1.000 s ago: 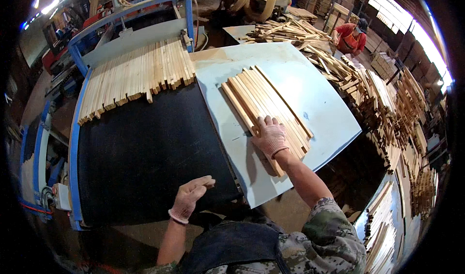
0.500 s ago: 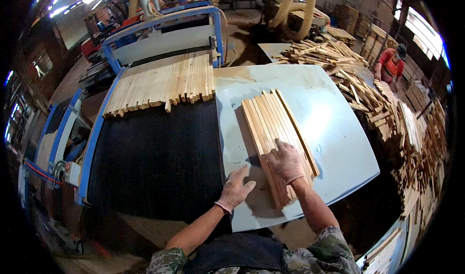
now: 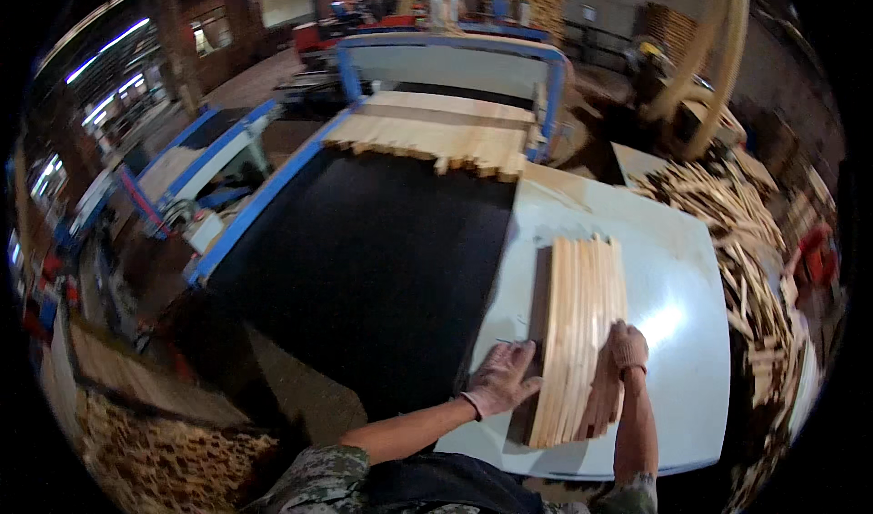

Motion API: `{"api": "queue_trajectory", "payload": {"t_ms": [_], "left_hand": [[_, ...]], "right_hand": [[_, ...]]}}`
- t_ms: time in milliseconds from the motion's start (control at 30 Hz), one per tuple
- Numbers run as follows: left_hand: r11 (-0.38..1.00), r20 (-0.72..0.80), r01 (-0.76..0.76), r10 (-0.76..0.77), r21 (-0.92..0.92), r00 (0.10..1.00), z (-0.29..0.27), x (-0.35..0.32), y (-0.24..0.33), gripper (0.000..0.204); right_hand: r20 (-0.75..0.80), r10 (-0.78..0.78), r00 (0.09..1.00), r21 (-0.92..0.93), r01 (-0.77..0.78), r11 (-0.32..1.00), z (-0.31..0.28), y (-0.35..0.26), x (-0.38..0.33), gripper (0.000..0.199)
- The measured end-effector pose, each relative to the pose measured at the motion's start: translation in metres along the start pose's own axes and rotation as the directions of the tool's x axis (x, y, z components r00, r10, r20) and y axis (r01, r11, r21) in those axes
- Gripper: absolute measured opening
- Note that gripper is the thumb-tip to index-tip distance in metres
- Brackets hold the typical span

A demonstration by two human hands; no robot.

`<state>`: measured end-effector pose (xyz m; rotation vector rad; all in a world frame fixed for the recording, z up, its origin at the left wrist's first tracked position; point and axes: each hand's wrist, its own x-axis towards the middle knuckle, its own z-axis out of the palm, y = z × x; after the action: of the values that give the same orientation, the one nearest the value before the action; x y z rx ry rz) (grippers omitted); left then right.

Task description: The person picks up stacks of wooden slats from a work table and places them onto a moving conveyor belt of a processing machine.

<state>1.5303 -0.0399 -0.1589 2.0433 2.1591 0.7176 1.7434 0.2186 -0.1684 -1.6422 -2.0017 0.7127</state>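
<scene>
On the pale table [image 3: 677,396] lies a bundle of light wooden strips [image 3: 582,332], side by side and running away from me. My left hand [image 3: 503,380], in a light work glove, is just left of the bundle near its close end. Its fingers and thumb are apart and it holds nothing. My right hand [image 3: 628,345], also gloved, is at the bundle's right edge, fingers bent together against the outer strips. To the left, the black conveyor belt [image 3: 382,241] carries a wide row of similar strips [image 3: 436,132] at its far end.
A blue machine frame [image 3: 455,43] spans the belt's far end, and a blue rail [image 3: 264,205] edges its left side. Loose strips [image 3: 718,205] are heaped beyond the table at right, with a person in red [image 3: 818,255] beside them. Stacked wood [image 3: 173,450] stands at lower left.
My view has swung left. My right hand has moved from the top of the strips to their right edge, and the strips sit closer together. My left hand stays beside them, open.
</scene>
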Motion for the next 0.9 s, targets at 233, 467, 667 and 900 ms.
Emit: {"api": "queue_trajectory", "payload": {"t_ms": [233,467,667,900], "left_hand": [[0.977,-0.038,0.114,-0.123,-0.18,0.992,0.032,0.004,0.0,0.091],[0.919,0.035,0.227,-0.229,-0.322,0.973,-0.024,-0.001,0.005,0.095],[0.931,-0.19,0.161,-0.232,-0.327,0.954,-0.012,-0.012,-0.044,0.101],[0.925,-0.255,0.117,-0.219,-0.361,0.942,-0.08,-0.052,-0.111,0.109]], "right_hand": [[-0.07,-0.109,0.992,0.013,0.11,0.994,0.031,0.02,0.006,0.062],[-0.056,0.046,0.997,0.256,-0.03,0.966,0.036,-0.012,-0.021,0.052],[-0.083,-0.083,0.993,0.283,0.104,0.953,0.081,-0.037,-0.03,0.063],[-0.013,-0.178,0.984,0.308,0.173,0.935,0.132,-0.113,-0.048,0.054]]}}
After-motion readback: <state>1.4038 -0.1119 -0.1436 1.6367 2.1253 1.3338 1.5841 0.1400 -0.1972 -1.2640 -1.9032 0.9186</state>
